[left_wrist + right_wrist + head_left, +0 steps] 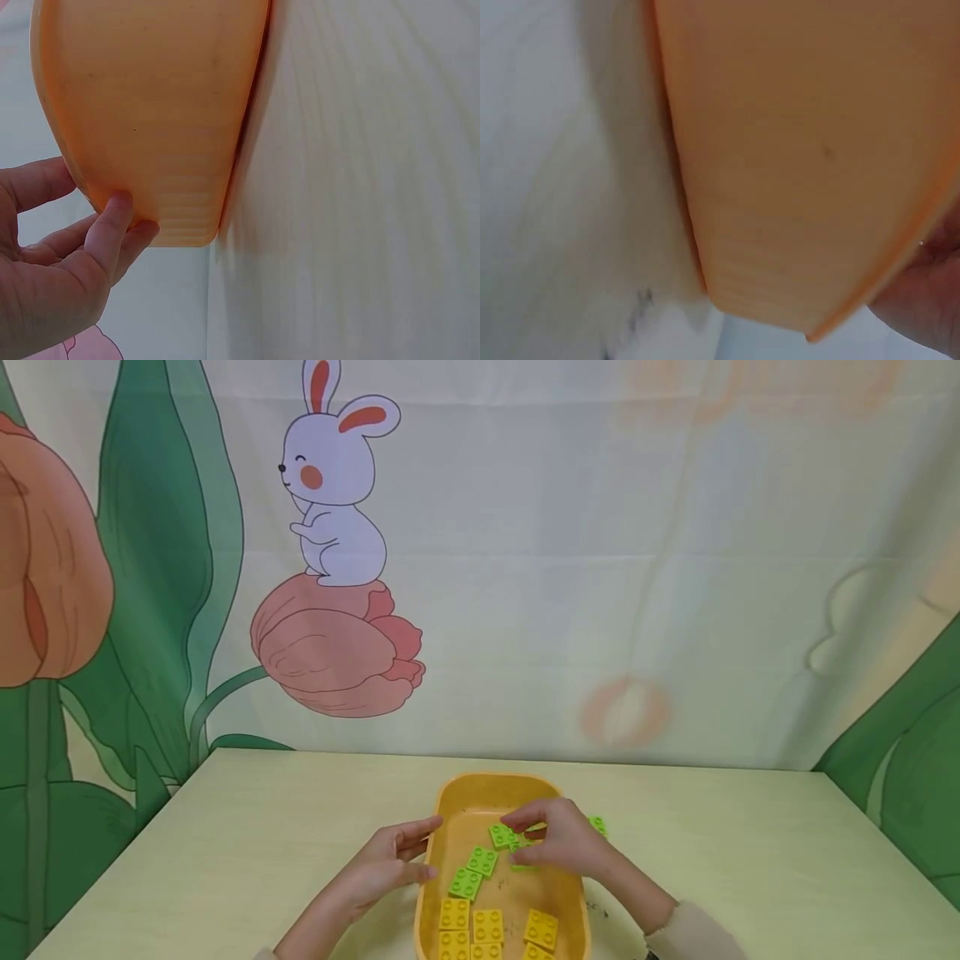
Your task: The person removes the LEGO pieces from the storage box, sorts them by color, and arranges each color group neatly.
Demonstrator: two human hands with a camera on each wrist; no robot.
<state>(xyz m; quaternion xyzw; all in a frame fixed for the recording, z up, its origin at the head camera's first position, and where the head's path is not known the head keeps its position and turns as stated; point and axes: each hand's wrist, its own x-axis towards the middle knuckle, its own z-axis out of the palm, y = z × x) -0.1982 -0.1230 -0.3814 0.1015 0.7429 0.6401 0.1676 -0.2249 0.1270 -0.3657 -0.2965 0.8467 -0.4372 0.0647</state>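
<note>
A yellow tray point(495, 775) holds green building blocks point(482, 861) and yellow building blocks point(542, 928). My left hand point(386, 860) grips the tray's left rim. In the left wrist view, two fingertips point(120, 204) press the outer wall point(150, 97) while other digits reach the rim. My right hand point(566, 839) is over the tray's right half, thumb and fingers parted around green blocks point(504, 836); I cannot tell whether it grips one. The right wrist view shows the tray's outer wall point(802, 172) and part of that hand point(922, 304); the fingertips are hidden there.
The tray stands on a pale wooden table point(735, 852). Another green block point(597, 825) shows just beyond the right wrist, outside the tray's right side. Dark marks point(597, 910) are on the tabletop beside the tray. A printed curtain point(510, 568) hangs behind the table.
</note>
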